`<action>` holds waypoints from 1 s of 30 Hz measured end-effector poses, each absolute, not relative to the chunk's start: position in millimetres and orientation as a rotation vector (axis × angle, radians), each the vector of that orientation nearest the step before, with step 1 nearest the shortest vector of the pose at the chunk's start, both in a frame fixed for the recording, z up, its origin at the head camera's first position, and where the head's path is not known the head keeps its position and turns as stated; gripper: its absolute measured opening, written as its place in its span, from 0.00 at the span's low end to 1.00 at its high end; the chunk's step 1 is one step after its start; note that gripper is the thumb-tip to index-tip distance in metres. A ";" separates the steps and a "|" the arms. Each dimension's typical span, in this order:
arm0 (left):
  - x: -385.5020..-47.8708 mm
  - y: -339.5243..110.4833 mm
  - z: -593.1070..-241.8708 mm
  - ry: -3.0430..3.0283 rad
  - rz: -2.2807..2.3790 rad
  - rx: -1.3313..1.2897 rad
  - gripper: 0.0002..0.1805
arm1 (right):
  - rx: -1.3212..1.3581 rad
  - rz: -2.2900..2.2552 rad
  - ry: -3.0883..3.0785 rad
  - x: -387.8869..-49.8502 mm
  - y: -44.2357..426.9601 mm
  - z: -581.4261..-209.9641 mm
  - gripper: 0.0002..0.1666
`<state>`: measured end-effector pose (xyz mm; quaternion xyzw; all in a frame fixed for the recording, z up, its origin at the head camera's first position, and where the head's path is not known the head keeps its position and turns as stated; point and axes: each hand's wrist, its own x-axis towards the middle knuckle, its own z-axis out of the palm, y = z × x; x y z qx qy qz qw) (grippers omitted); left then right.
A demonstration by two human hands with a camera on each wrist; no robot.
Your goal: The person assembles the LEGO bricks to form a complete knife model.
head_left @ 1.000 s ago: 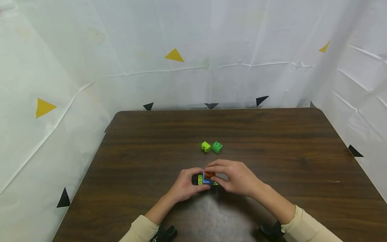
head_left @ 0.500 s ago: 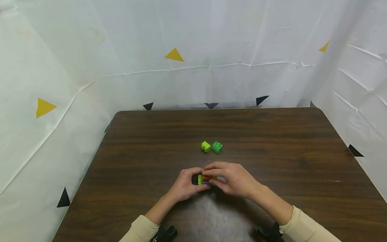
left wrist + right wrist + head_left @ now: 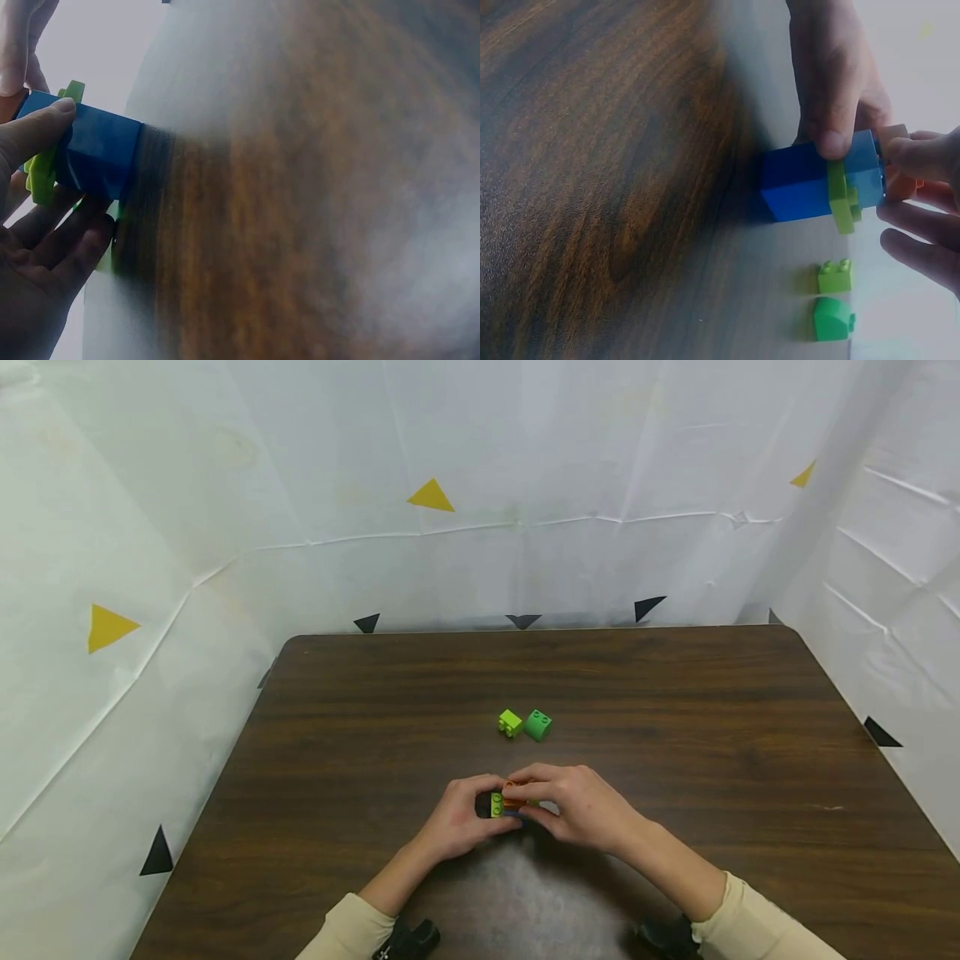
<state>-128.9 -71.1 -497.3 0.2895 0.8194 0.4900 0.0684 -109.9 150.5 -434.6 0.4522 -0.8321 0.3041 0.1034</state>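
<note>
A stack of toy building bricks stands on the table between both hands. In the right wrist view it has a dark blue brick (image 3: 791,180) at the bottom, a lime green plate (image 3: 841,199) above that, and a lighter blue brick (image 3: 865,166) over the plate. An orange brick (image 3: 901,186) tops it, with a narrow dark gap along its joint. My left hand (image 3: 459,818) grips the stack's sides, thumb on the near face. With thumb and fingers, my right hand (image 3: 588,806) pinches the orange brick, hiding much of it from the head view.
Beyond the hands, a loose lime green brick (image 3: 510,723) and a green rounded brick (image 3: 537,725) lie side by side. The brown wooden table (image 3: 360,710) has white sheeting (image 3: 562,460) behind and beside it.
My right hand has shifted slightly left and toward me, bringing the orange brick over the blue brick's top. Those blue studs are now covered. The left hand has stayed in place.
</note>
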 end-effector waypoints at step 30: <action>-129.2 -70.2 -499.1 2.463 1.483 0.889 0.18 | 1.305 0.811 -2.449 -107.2 146.8 -436.2 0.16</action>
